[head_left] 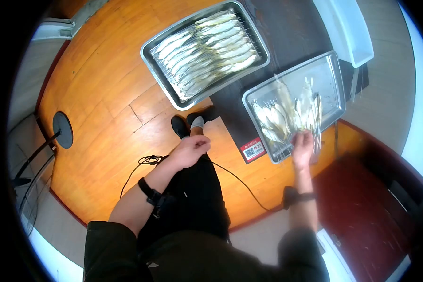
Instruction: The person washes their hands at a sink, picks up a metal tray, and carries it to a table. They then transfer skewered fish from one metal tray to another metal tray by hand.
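My right hand is closed at the near side of the right metal tray, its fingers pinched around the lower end of a fish skewer. The skewered fish above it is blurred by motion. More skewered small fish lie in that tray, their thin sticks pointing toward me. My left hand hangs over my legs with curled fingers, and nothing shows in it. A second metal tray, farther left, is filled with skewered fish in two rows.
Both trays rest on a dark table, with a white plastic bin at its far right. A red and white code card sits at the near corner. A black cable crosses the wooden floor, and a round black stand base is at left.
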The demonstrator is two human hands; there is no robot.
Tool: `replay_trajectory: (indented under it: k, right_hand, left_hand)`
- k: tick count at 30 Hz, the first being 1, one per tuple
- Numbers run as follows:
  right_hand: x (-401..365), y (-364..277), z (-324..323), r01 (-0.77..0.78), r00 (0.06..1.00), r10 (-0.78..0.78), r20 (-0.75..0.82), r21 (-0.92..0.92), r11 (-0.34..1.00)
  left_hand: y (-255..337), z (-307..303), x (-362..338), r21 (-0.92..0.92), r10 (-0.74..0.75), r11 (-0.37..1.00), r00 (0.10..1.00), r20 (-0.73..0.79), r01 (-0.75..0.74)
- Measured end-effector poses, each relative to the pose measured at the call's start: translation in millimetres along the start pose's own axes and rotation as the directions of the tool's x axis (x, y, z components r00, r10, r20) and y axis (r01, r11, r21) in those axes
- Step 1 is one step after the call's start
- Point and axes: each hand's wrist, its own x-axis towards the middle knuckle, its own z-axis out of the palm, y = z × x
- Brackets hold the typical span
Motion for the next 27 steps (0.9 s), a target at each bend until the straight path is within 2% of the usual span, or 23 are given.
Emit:
replay_trajectory:
  k: [2,4,5,6,7,9,10,12,17,19,20,21,22,27]
  right_hand:
    - [-9.9,-13.4,29.4,-0.074,0.996,0.068,0.052,0.106,0.992]
    - [-21.5,-26.8,63.8,-0.153,0.983,0.107,0.149,0.343,0.927]
    - [-25.6,-28.4,80.8,-0.224,0.969,0.166,0.183,0.369,0.902]
    - [-31.4,-31.7,97.9,-0.221,0.965,0.143,0.220,0.387,0.895]
    - [-38.8,-41.4,113.8,-0.307,0.944,0.228,0.240,0.377,0.874]
    - [-49.2,-53.9,142.0,-0.379,0.909,0.265,0.323,0.373,0.847]
    - [-54.1,-53.6,155.0,-0.370,0.908,0.247,0.339,0.371,0.852]
    - [-62.8,-58.8,175.5,-0.376,0.898,0.236,0.371,0.372,0.849]
    - [-69.7,-75.0,202.1,-0.409,0.866,0.271,0.420,0.284,0.867]
    - [-71.5,-80.9,207.0,-0.379,0.866,0.252,0.431,0.239,0.894]
    - [-71.8,-83.6,209.6,-0.316,0.883,0.227,0.412,0.161,0.935]
    - [-72.7,-86.1,212.3,-0.250,0.897,0.199,0.394,0.082,0.965]
    - [-74.2,-90.9,216.0,-0.215,0.910,0.169,0.378,0.082,0.973]
    - [-70.2,-97.5,231.8,-0.123,0.914,0.121,0.387,-0.018,0.992]
  left_hand:
    - [14.8,18.0,9.2,-0.077,-0.036,0.996,0.999,0.025,0.038]
    - [28.4,35.4,21.1,-0.156,-0.065,0.985,0.996,0.056,0.073]
    - [34.2,41.1,26.5,-0.314,-0.047,0.948,0.998,0.047,0.060]
    - [37.3,46.2,29.9,-0.464,-0.035,0.884,0.999,0.036,0.048]
    - [39.4,48.3,32.8,-0.474,-0.033,0.879,0.999,0.035,0.046]
    - [42.0,46.2,38.6,-0.776,-0.062,0.625,0.996,0.059,0.085]
    - [39.1,42.7,40.6,-0.782,-0.059,0.618,0.997,0.054,0.079]
    - [28.6,34.7,42.2,-0.869,0.175,0.495,0.978,0.111,0.010]
    - [22.3,17.0,30.6,-0.932,0.206,0.359,0.978,0.028,-0.049]
    - [24.7,14.0,25.4,-0.930,0.153,0.352,0.987,-0.052,-0.104]
    - [25.9,13.0,24.8,-0.933,0.160,0.341,0.985,-0.063,-0.115]
    - [26.4,13.2,24.6,-0.939,0.093,0.311,0.988,-0.123,-0.146]
    - [26.8,13.4,24.1,-0.943,0.022,0.282,0.984,-0.179,-0.178]
    - [22.7,2.7,28.8,-0.945,0.027,0.202,0.966,-0.257,-0.257]
